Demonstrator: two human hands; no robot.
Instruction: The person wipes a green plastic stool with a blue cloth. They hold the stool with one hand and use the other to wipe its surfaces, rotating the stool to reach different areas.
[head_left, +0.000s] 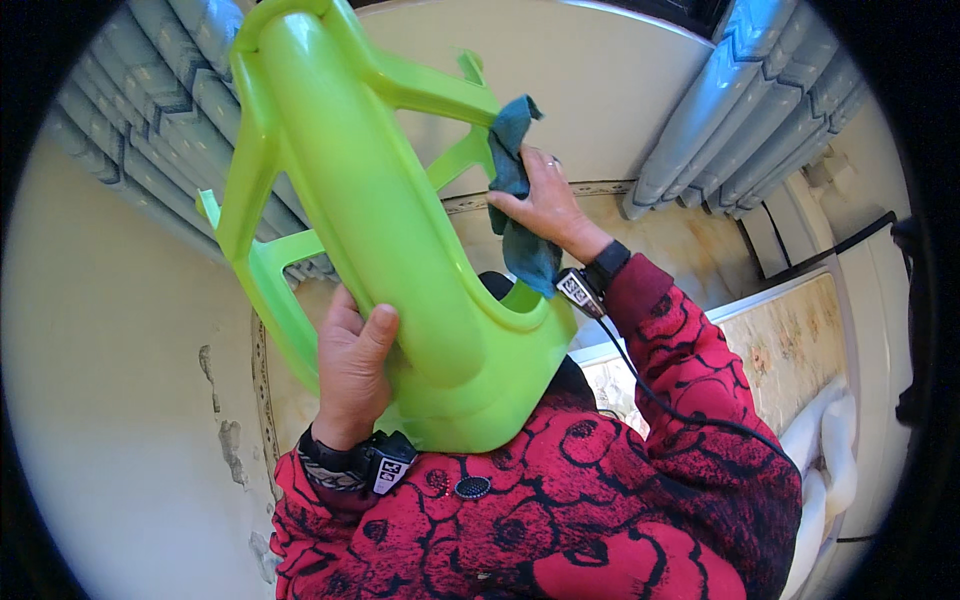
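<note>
A large lime-green moulded plastic frame is tilted before me, its broad rounded end against my torso and its narrower end up at the top left. Curved struts with openings branch from both sides of its long ridged middle. My left hand grips it low on the left, the thumb lying on the ridge and the fingers partly hidden. My right hand holds a crumpled blue-green cloth against the right-hand strut. A round cut-out edge shows below the cloth. Both wrists carry strapped devices.
Patterned blue curtains hang at the upper left, with more curtains at the upper right. A pale wall with peeling patches stands on the left. At the right are a floral-patterned panel and a black cable along my right sleeve.
</note>
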